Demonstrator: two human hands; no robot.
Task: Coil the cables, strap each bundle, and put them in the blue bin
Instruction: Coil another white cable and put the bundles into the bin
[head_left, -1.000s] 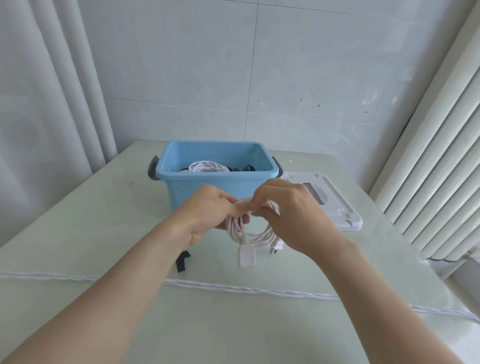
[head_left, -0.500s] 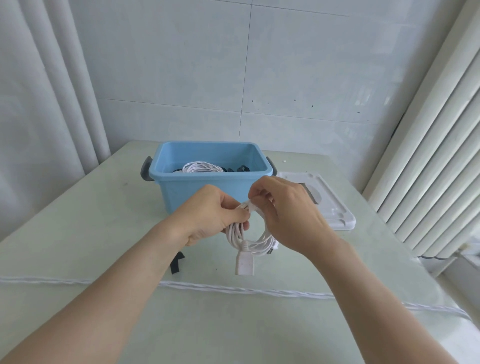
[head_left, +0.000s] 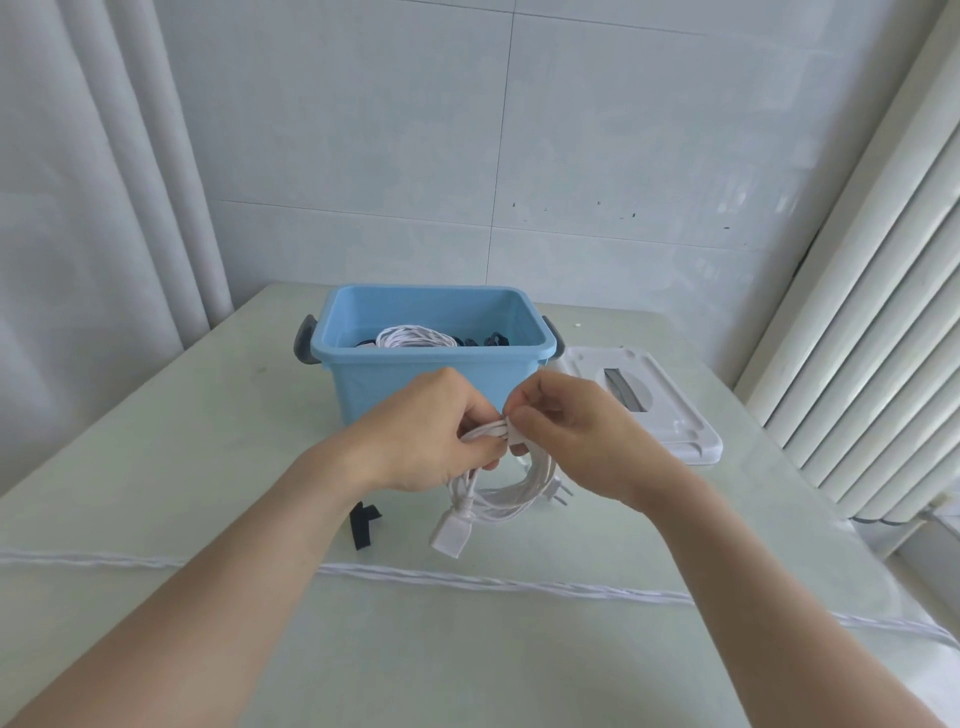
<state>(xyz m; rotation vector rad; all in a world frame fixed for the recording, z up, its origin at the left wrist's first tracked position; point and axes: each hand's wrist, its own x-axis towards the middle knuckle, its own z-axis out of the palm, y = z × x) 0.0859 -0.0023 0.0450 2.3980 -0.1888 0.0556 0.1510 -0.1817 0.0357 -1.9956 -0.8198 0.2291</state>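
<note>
Cable coil (head_left: 498, 493), one white bundle, is gripped by left hand (head_left: 431, 431); right hand (head_left: 571, 431) fingers (head_left: 524, 415) pinch its strap (head_left: 514, 434). One blue bin (head_left: 431, 379) sits at 12 o'clock.

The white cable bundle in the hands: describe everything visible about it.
The white cable bundle is a thin, smooth, plastic-looking cord wound into several loose loops, held in the air in front of the blue bin. The left hand grips the top of the loops, and the right hand pinches a white strap there. A white block-shaped socket end dangles below, and a pronged plug sticks out at the lower right. It hangs above the table without visibly touching it.
</note>
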